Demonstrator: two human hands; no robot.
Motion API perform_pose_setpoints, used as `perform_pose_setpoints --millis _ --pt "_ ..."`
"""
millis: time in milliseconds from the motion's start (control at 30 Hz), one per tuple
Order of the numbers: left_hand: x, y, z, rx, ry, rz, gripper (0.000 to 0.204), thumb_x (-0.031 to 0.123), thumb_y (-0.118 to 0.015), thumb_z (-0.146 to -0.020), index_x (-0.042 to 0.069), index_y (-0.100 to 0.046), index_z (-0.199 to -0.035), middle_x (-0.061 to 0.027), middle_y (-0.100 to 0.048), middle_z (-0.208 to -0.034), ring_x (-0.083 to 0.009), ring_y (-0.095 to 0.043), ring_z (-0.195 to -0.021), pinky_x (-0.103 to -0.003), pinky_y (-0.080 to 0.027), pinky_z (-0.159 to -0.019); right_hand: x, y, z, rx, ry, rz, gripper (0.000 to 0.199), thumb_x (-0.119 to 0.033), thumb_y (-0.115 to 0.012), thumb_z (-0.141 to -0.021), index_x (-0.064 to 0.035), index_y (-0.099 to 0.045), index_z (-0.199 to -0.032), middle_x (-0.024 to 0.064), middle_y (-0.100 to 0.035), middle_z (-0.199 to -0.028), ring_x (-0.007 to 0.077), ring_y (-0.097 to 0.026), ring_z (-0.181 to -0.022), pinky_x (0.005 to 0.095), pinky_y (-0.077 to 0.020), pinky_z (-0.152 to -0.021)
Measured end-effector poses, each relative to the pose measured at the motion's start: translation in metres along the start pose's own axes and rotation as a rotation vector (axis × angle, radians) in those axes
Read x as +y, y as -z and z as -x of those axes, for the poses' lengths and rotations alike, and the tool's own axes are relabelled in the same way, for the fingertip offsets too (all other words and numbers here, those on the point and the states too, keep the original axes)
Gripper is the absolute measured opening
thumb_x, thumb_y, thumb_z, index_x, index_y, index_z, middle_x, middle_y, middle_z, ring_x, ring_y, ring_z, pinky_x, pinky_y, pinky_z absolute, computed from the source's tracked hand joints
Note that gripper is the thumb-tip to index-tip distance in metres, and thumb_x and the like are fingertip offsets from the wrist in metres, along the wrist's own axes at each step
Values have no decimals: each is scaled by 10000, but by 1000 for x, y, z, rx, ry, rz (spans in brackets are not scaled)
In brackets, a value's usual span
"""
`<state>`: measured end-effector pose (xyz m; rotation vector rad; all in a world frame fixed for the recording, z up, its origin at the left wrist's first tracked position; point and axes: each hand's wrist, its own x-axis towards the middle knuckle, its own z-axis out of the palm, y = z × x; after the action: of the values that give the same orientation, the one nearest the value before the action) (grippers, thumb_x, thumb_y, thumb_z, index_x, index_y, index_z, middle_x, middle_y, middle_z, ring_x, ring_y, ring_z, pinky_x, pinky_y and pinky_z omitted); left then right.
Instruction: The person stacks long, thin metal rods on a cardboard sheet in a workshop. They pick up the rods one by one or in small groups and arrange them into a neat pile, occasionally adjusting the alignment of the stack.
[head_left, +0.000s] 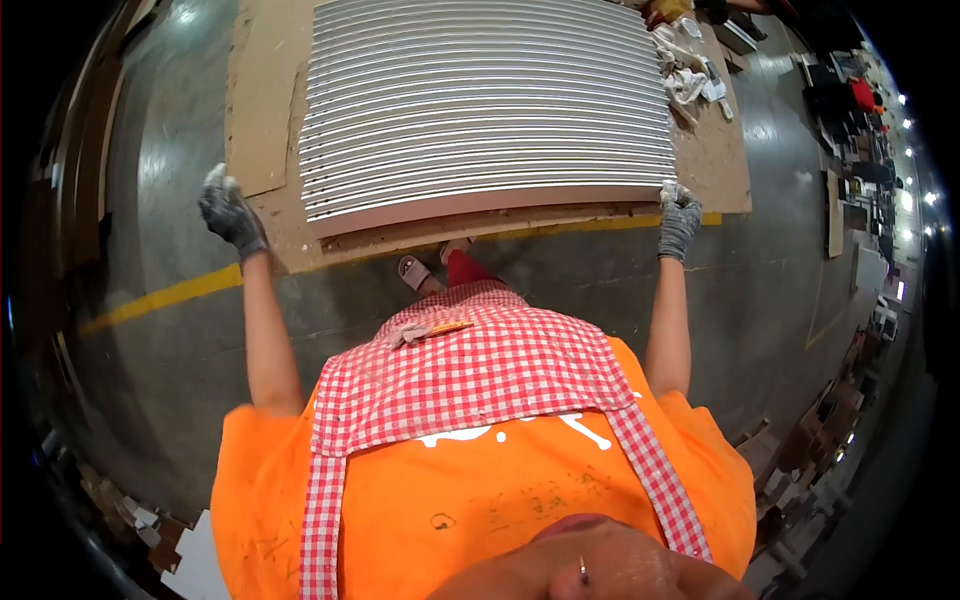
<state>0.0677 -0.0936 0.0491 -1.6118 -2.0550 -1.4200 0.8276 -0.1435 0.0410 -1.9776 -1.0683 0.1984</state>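
Note:
A wide stack of long white ribbed strips lies on brown cardboard sheets on the floor in front of me. My right hand, in a grey work glove, rests on the stack's near right corner, fingers curled at its edge. My left hand, also gloved, hangs out to the left of the stack, fingers loosely bent, touching nothing that I can see. I wear an orange shirt and a red-and-white checked apron.
A yellow line runs across the grey concrete floor under the cardboard. Crumpled white rags and gloves lie at the far right of the cardboard. Boxes and stacked material line the right rim; scraps lie at lower left.

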Motion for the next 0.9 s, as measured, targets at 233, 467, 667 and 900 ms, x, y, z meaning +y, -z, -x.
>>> perform_pose_setpoints --millis 233,467,667,900 --pt "60 44 147 -316 -113 -159 623 481 -787 -781 129 -647 -1276 -86 -516 -1453 -248 -502 -1294 -461 -301 -1118 -70 -36 58 -249 50 -74 258 -148 -824 -797 -15 -623 -887 32 -599 -838 121 -533 -752 296 -488 -706" --pt "71 23 160 -238 -46 -219 602 521 -805 -714 165 -691 -1187 -65 -558 -1373 -261 -491 -1273 -504 -292 -1106 -158 -98 153 -610 126 -123 244 -87 -800 -826 -60 -564 -883 -4 -570 -752 75 -523 -667 268 -478 -613" --pt "70 19 164 -179 18 -221 532 518 -806 -714 136 -742 -1078 -69 -580 -1339 -277 -501 -1248 -518 -286 -1105 -258 -141 225 -984 73 -315 275 -116 -784 -833 -57 -541 -947 56 -555 -833 143 -567 -712 324 -520 -592" --pt "74 24 160 -228 64 -197 527 442 -819 -698 137 -728 -1118 -84 -575 -1322 -290 -499 -1238 -504 -283 -1111 -347 -202 281 -1039 736 -21 311 -278 -722 -861 -24 -594 -987 184 -581 -865 363 -597 -843 443 -507 -765"
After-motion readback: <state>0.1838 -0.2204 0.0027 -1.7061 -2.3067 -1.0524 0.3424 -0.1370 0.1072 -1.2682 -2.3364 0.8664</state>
